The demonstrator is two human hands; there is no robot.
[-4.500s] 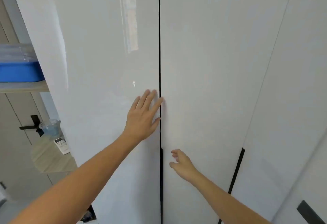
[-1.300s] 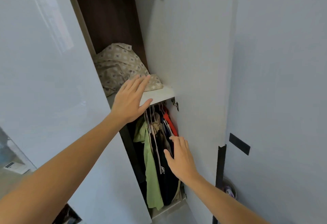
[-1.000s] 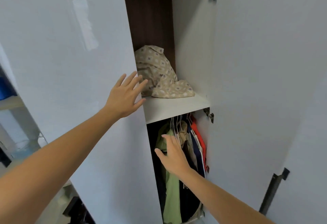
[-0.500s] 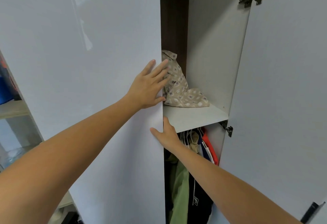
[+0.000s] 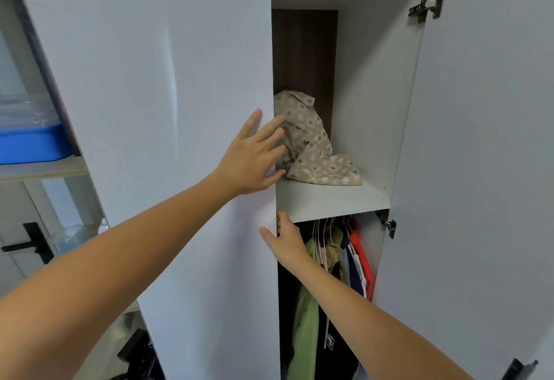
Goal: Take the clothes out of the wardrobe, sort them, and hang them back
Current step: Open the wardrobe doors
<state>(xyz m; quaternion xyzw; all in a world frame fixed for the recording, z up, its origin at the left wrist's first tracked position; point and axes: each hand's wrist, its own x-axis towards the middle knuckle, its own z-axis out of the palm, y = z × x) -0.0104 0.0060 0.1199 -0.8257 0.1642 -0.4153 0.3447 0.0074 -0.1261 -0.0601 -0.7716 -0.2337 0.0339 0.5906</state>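
Head view, the only one here: the wardrobe is only part open, so the step in hand looks like getting its doors out of the way before any clothes come out. The left hand (image 5: 254, 154) lies flat with straight, spread fingers on the face of the left door (image 5: 186, 109), fingertips reaching past its edge, and holds nothing. The right hand (image 5: 286, 240) is lower on that same edge, thumb on the front face and fingers curled round behind it, gripping the door. The right door (image 5: 479, 139) stands swung wide. Inside, a patterned beige cloth (image 5: 311, 151) sits crumpled on the white shelf (image 5: 329, 199), just beyond the left fingertips but apart from them as far as can be told. Below the shelf the hanging clothes (image 5: 335, 259), green, beige, dark and red, crowd together on hangers just beside the right hand, partly hidden by its forearm. Next, I judge, the left door must swing fully aside, then a hand must let go and reach for a hanger hook under the shelf.
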